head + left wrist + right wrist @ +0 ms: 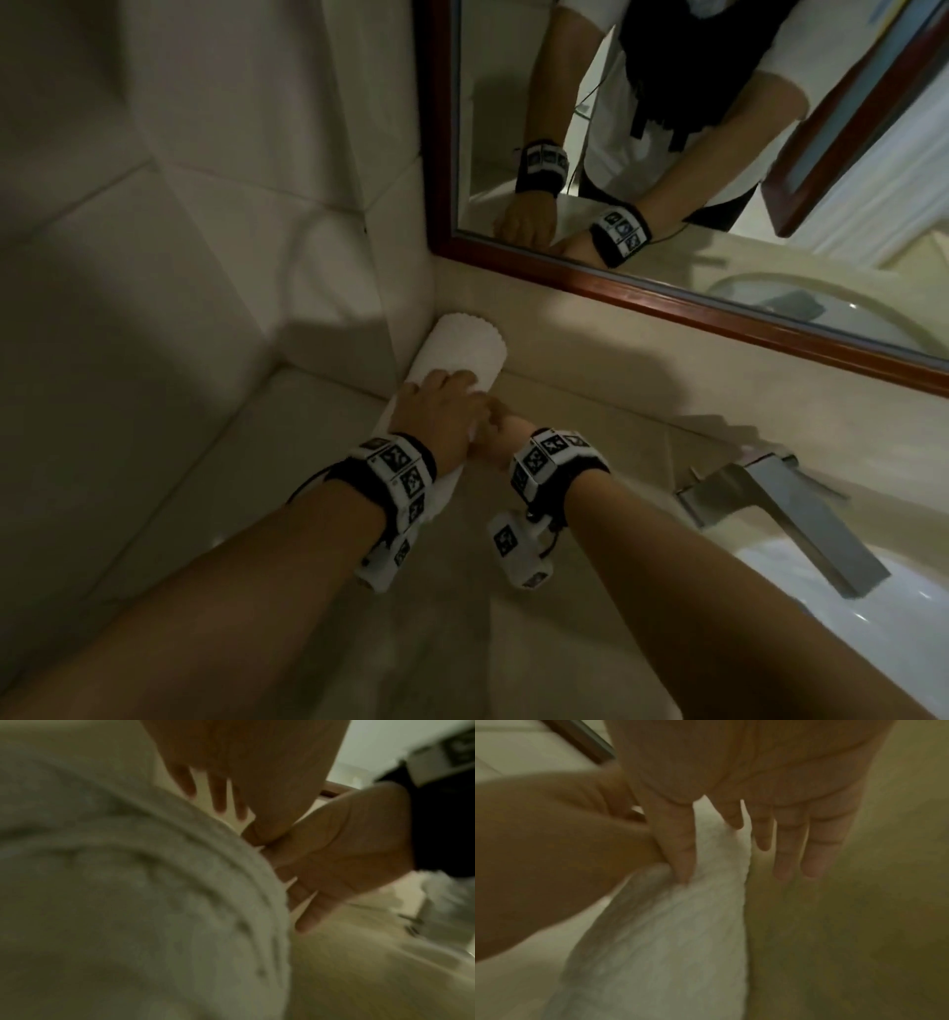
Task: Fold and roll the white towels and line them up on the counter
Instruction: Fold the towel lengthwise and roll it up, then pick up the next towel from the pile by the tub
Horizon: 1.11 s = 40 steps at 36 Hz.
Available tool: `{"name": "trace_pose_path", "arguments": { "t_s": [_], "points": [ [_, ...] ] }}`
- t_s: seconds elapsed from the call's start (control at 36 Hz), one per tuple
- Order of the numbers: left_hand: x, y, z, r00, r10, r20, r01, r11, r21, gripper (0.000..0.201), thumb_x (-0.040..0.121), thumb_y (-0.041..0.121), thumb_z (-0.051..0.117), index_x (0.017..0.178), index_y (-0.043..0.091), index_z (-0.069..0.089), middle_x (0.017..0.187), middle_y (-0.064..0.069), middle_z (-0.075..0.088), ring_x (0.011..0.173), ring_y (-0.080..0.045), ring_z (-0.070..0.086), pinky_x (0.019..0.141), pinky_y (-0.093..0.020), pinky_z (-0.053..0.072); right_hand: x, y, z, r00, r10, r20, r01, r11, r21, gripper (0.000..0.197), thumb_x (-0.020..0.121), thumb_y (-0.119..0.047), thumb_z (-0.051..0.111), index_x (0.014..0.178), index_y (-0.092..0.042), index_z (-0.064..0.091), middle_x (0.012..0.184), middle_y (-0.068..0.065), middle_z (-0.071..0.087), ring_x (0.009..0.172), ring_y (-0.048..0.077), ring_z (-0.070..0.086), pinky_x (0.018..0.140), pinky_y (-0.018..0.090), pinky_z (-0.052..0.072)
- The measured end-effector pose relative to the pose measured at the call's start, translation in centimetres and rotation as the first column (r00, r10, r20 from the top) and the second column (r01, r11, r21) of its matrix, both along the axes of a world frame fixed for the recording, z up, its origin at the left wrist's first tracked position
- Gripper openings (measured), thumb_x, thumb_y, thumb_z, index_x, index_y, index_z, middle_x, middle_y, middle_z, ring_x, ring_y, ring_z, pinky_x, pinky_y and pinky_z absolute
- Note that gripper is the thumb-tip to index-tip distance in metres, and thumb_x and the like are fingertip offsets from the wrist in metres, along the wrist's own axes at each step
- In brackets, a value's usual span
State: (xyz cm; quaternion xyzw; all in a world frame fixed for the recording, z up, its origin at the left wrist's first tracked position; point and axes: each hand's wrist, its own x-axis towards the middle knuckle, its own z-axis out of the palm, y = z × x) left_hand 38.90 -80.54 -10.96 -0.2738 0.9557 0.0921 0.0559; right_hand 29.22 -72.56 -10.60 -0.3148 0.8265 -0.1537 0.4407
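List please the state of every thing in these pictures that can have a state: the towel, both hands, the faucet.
rolled towel: rolled up, lying on the counter against the wall, in the corner.
left hand: fingers spread flat on top of the roll, pressing it.
right hand: fingers straight, thumb pushing into the roll's side.
faucet: no water seen running.
mirror: reflects both wrists and hands.

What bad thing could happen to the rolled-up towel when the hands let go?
1. The rolled towel might loosen: the left hand lies over it with fairly straight fingers and the right hand only touches its side, so nothing visibly pins the loose end.
2. It lies in the corner against the tiled wall; a hard push could squash its far end.
3. The sink is close on the right, so a roll nudged that way might get wet.
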Motion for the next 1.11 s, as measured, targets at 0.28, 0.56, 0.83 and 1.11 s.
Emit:
{"name": "trace_pose_path", "arguments": {
  "t_s": [0.28, 0.56, 0.83, 1.11],
  "points": [
    [-4.0, 4.2, 4.5, 0.985, -0.016, 0.174, 0.003, 0.997, 0.075, 0.052, 0.082, 0.051, 0.053, 0.129, 0.029, 0.052, 0.139, -0.001, 0.040, 0.127, -0.028, 0.031, 0.099, -0.050, 0.028, -2.3, 4.6, 2.6, 0.988, 0.056, -0.144, -0.047, 0.997, 0.061, 0.035, 0.091, -0.028, 0.059, 0.117, -0.005, 0.061, 0.110, 0.015, 0.064, 0.086, 0.023, 0.057, 0.076, 0.034, 0.048],
    [-9.4, 13.6, 10.5, 0.941, -0.263, 0.215, 0.226, 0.957, 0.181, 0.035, 0.091, 0.034, 0.052, 0.119, 0.015, 0.061, 0.122, -0.009, 0.062, 0.108, -0.027, 0.059, 0.095, -0.038, 0.050, -5.3, 16.1, 10.1, 0.980, -0.079, -0.182, 0.082, 0.997, 0.008, 0.032, 0.092, -0.019, 0.056, 0.122, -0.007, 0.060, 0.115, 0.014, 0.065, 0.107, 0.030, 0.063, 0.087, 0.036, 0.052],
    [-14.0, 33.0, 14.1, 0.821, -0.529, 0.214, 0.504, 0.848, 0.163, 0.022, 0.091, 0.023, 0.050, 0.099, 0.011, 0.067, 0.091, -0.005, 0.064, 0.084, -0.022, 0.060, 0.067, -0.028, 0.043, -7.5, 35.7, 13.5, 0.925, -0.337, -0.175, 0.346, 0.938, 0.018, 0.023, 0.091, -0.015, 0.059, 0.113, -0.013, 0.060, 0.111, 0.012, 0.066, 0.092, 0.025, 0.064, 0.053, 0.020, 0.045],
    [-16.4, 59.9, 15.3, 0.698, -0.703, 0.134, 0.671, 0.708, 0.221, 0.030, 0.088, 0.024, 0.052, 0.060, 0.014, 0.049, 0.062, -0.005, 0.049, 0.057, -0.022, 0.044, 0.059, -0.031, 0.039, -6.8, 63.9, 14.6, 0.753, -0.604, -0.261, 0.620, 0.784, -0.026, 0.030, 0.090, -0.016, 0.059, 0.119, -0.007, 0.061, 0.115, 0.014, 0.067, 0.099, 0.028, 0.067, 0.062, 0.027, 0.051]
  ]
}}
